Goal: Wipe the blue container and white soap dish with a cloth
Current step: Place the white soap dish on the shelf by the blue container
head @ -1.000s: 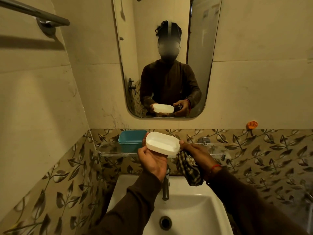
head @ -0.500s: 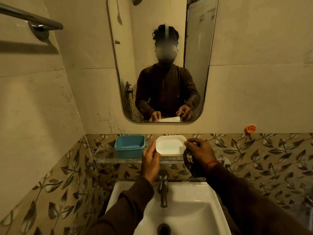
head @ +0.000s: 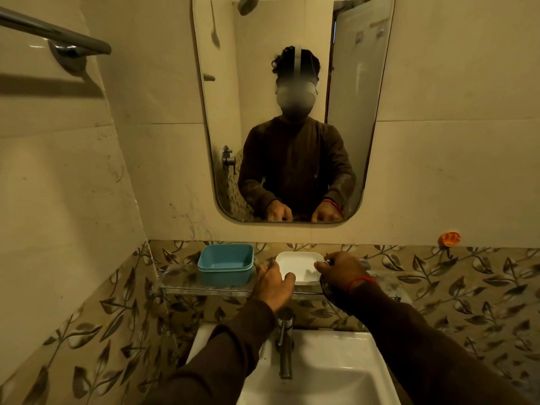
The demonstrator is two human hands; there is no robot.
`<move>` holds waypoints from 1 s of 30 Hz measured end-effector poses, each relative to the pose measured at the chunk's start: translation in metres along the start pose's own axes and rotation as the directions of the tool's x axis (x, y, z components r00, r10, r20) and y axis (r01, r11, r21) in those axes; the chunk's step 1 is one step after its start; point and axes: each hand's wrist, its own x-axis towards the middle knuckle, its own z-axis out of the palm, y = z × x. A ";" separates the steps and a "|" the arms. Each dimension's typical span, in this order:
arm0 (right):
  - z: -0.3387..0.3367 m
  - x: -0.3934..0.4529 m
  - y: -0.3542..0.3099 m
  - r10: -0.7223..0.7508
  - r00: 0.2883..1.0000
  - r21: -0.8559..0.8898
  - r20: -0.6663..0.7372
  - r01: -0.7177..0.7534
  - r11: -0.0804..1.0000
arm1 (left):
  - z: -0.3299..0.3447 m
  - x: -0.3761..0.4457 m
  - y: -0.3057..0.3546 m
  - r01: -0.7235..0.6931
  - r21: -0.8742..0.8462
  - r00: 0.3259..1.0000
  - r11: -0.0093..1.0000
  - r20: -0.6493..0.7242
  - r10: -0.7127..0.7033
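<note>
The white soap dish [head: 301, 266] rests upright on the glass shelf [head: 181, 280] above the sink. My left hand [head: 273, 285] grips its front left corner, thumb over the rim. My right hand [head: 340, 271] touches the dish's right edge and keeps a dark checked cloth [head: 328, 290] bunched beneath the palm; most of the cloth is hidden. The blue container [head: 225, 263] stands open on the same shelf, just left of my left hand and apart from it.
A white sink [head: 336, 375] with a metal faucet [head: 285, 346] lies below the shelf. A mirror [head: 359, 83] hangs above it. A towel bar [head: 52, 33] juts from the left wall. An orange hook [head: 451, 238] sits on the right wall.
The soap dish went from being held tilted over the sink to lying flat on the glass shelf. Both hands moved forward with it, and the cloth is now tucked under my right hand.
</note>
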 end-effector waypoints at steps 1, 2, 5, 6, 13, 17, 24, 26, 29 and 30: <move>0.001 0.001 0.001 -0.011 1.000 -0.030 0.000 0.011 0.999 | -0.001 0.001 0.001 0.003 0.024 1.000 1.000 0.010 -0.003; 0.002 0.002 0.001 -0.020 1.000 -0.053 0.002 0.020 0.998 | -0.002 0.001 0.002 0.005 0.044 1.000 0.999 0.016 -0.006; 0.002 0.006 0.002 -0.014 1.000 -0.073 0.017 0.015 0.997 | -0.006 0.002 0.003 0.005 0.105 1.000 0.994 0.004 -0.006; 0.003 0.008 0.003 -0.009 1.000 -0.077 0.028 0.011 0.997 | -0.007 0.003 0.003 -0.001 0.120 1.000 0.993 0.000 0.001; -0.001 0.007 0.002 -0.025 0.999 -0.053 0.037 0.027 0.998 | -0.009 0.002 0.000 -0.040 0.099 0.998 0.994 -0.038 0.044; -0.016 -0.015 -0.002 -0.079 0.992 0.039 -0.094 0.083 0.996 | -0.011 -0.008 -0.008 -0.114 0.073 0.984 0.991 -0.127 0.122; -0.025 -0.077 -0.029 -0.066 0.988 0.456 -0.137 0.122 0.882 | 0.017 -0.074 -0.024 -0.278 -0.355 0.961 0.892 -0.114 0.254; -0.019 -0.092 -0.035 -0.042 0.999 0.537 -0.020 0.046 0.842 | 0.024 -0.093 -0.026 -0.121 -0.561 0.981 0.819 0.059 0.186; -0.005 -0.111 -0.037 -0.059 0.985 0.599 0.160 -0.050 0.799 | 0.032 -0.107 -0.036 0.105 -0.772 0.959 0.627 0.247 0.142; 0.000 -0.117 -0.037 -0.068 0.979 0.612 0.191 -0.065 0.788 | 0.033 -0.110 -0.040 0.141 -0.814 0.957 0.563 0.257 0.132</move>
